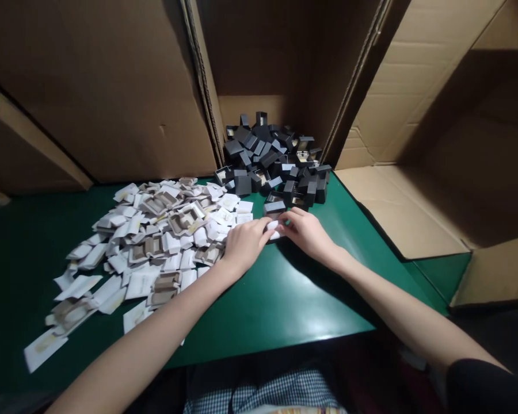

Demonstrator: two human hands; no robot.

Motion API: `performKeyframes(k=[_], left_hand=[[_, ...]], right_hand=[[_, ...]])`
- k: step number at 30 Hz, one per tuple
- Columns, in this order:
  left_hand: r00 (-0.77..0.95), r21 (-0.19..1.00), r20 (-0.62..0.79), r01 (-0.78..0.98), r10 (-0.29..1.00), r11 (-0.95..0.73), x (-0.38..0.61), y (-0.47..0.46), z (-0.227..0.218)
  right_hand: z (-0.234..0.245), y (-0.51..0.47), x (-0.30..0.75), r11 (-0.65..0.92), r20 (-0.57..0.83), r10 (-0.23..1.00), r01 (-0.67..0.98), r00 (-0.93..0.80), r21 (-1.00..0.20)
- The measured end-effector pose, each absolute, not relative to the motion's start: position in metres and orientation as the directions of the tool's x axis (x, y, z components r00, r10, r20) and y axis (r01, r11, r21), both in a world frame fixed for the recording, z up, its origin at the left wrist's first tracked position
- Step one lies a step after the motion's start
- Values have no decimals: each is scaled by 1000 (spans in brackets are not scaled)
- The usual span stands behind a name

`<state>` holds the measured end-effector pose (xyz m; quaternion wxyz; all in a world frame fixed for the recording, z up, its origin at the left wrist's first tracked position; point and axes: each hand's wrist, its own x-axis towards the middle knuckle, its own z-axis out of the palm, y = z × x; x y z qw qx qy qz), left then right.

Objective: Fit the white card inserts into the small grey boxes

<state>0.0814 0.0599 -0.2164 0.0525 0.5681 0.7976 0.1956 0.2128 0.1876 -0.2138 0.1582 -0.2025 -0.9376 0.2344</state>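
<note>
Close together at the middle of the table, my left hand (246,242) and my right hand (305,231) are both closed on a small white folded insert (273,226). The insert sits at an open small black box (275,207) whose lid stands up behind the fingertips. Fingers hide most of the box, so I cannot tell how deep the insert sits. To the left of my left hand spreads a big heap of white folded inserts (172,244), some showing grey-brown undersides. Just beyond both hands lies a pile of small black boxes (267,155), some open, some with pale linings.
The green table (302,305) carries both heaps. A tall cardboard wall (112,86) rises at the back left, and an open cardboard carton (293,52) stands behind the black boxes. On the right, a cardboard box (406,213) with a flat flap borders the table.
</note>
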Motion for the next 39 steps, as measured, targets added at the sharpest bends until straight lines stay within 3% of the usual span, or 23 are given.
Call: performKeyframes(k=[8,18,29,34,39], left_hand=[[-332,391,147,885,932,254,84,59,-223],[-329,387,121,884,937,260,83,59,-225],[-281,91,-84,953,956,288,92,65,-215],[-267,56,-98,960,959,273,93,67,-213],[-276,115,-47,953,960,280,93,62,-216]], right_hand=[[-220,183,220,747,216,488,276,-846,-605],[-220,183,222,800,326,424,181,-845,-572],[-219,184,221,820,347,407,170,-845,-547],[-221,183,223,842,321,414,224,-852,-491],[-220,182,225,843,283,414,247,-865,-478]])
